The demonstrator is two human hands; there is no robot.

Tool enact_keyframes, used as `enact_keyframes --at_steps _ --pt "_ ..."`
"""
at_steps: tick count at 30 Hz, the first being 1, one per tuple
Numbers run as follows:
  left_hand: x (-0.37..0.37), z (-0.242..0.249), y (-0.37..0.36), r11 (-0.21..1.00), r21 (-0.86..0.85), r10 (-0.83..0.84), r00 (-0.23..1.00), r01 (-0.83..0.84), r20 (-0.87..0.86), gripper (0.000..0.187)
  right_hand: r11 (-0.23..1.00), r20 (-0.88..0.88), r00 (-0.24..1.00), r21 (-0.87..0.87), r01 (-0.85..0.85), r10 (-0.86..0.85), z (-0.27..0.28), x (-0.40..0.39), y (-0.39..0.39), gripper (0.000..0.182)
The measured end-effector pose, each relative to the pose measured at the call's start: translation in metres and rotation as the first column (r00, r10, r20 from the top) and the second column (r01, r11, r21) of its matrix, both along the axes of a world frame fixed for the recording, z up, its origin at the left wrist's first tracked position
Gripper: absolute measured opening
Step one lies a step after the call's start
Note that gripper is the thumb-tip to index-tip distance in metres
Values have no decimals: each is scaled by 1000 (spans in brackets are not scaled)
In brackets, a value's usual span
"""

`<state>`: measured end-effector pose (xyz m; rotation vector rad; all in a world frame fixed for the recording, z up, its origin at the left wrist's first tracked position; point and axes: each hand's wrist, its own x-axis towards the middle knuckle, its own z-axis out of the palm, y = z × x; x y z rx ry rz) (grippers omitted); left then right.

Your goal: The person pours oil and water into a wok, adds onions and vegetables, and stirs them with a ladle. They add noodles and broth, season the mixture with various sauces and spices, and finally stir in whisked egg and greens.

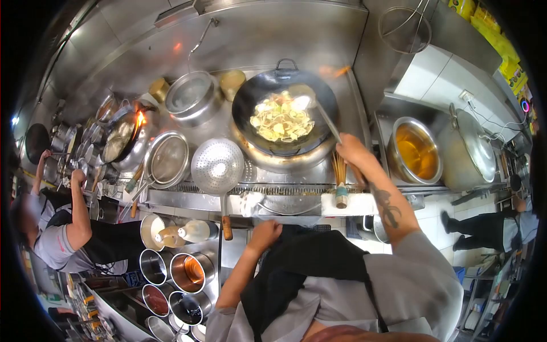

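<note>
Right hand (pixel 352 150), nearer the wok (pixel 244 105), grips the ladle (pixel 327 118), its long axis running forward-left to a bowl at the sliced food's (pixel 282 122) far-right side; left hand (pixel 266 234) clenched near the worktop (pixel 364 203), contents hidden.

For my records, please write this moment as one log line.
right hand: grips ladle | ladle: in wok with food | left hand: curled, near black apron
</note>
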<state>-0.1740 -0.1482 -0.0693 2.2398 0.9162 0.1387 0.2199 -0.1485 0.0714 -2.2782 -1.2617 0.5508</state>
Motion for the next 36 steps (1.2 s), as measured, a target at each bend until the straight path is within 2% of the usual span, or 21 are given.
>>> enact_keyframes --at_steps 1,2,4,5,6,8,11,12,13,15,18,21,22,25,28,30,32,33,34,36 --pt "23 22 8 996 85 -22 991 11 135 31 996 239 971 91 2 -24 -29 5 12 15" --pt "47 44 17 986 169 -57 963 12 262 30 984 458 886 178 -15 -69 -53 9 21 15" --pt "95 85 36 873 484 -130 928 -59 348 33 996 146 986 47 72 -78 -72 1 40 17" --pt "117 98 50 810 582 -170 923 -68 344 36 995 -14 995 -26 95 -95 -73 -4 49 18" --pt "134 108 63 740 669 -205 920 -78 334 39 995 -154 983 -37 93 -97 -63 -11 50 17" --pt "162 95 93 622 770 -218 912 -145 348 28 994 -424 900 -65 84 -103 -30 -25 41 17" --pt "181 67 128 795 600 -237 957 92 167 17 1000 -314 949 -1 -11 10 -10 -27 18 17" --pt "182 66 126 800 599 -214 951 39 223 18 990 -96 990 109 -89 99 -25 -21 10 23" --pt "184 67 121 806 592 -190 942 -12 277 21 957 37 994 268 -108 101 -32 -22 -2 27" --pt "188 72 123 817 573 -169 923 -65 346 23 806 296 955 556 -202 35 -40 -25 -19 36" --pt "187 66 124 858 511 -162 919 -49 360 20 911 59 994 407 63 -95 -48 -38 -45 47" --pt "188 62 125 852 522 -142 942 -41 305 19 918 16 992 382 107 -122 -111 -30 -57 46" --pt "187 59 126 834 550 -167 929 -45 330 18 939 -9 991 317 130 -134 -117 -32 -60 45" --pt "185 55 130 843 538 -154 952 -14 265 19 960 -67 986 225 166 -154 -123 -30 -67 46" --pt "184 55 129 842 538 -131 956 -33 263 19 858 28 995 510 67 -95 -111 -25 -74 48" --pt "183 58 129 843 537 -135 957 -26 258 19 886 -178 978 429 174 -106 -87 -19 -82 47" --pt "182 58 125 848 530 -126 961 -24 246 19 917 -529 848 319 241 -39 -37 -16 -95 47" --pt "183 59 125 848 529 -121 964 -23 237 19 933 -740 673 260 250 26 -3 -15 -102 47" --pt "185 60 126 847 531 -117 967 -23 229 19 949 -893 444 201 242 76 13 -11 -102 47" --pt "184 61 125 856 517 -131 966 -4 224 20 965 -597 802 193 177 -28 -1 -9 -97 43"
